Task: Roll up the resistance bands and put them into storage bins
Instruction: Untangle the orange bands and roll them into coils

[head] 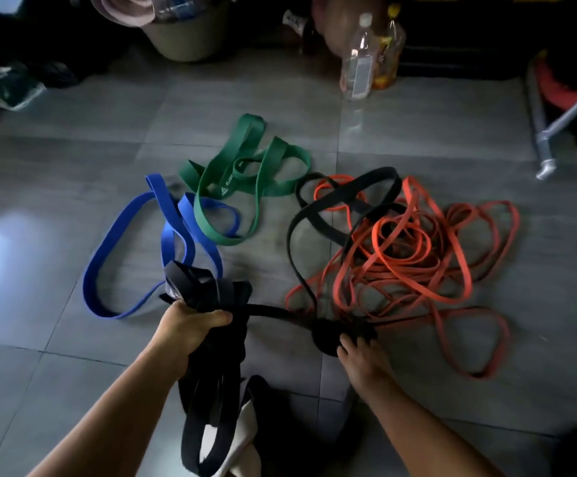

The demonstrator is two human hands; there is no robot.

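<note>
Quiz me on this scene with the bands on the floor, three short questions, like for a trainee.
1. True or false: the left hand grips a bundle of black bands.
2. Which band lies across the blue band? A green band, B orange, C none.
3. What colour is the roll that the right hand holds?
Key: 1 true; 2 A; 3 black.

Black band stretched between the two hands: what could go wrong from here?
1. The black band runs taut from the left hand to the right hand; if either grip slips, it may snap back.
2. A black loop lies tangled among the orange bands, so pulling could drag that pile along or knot it tighter.
</note>
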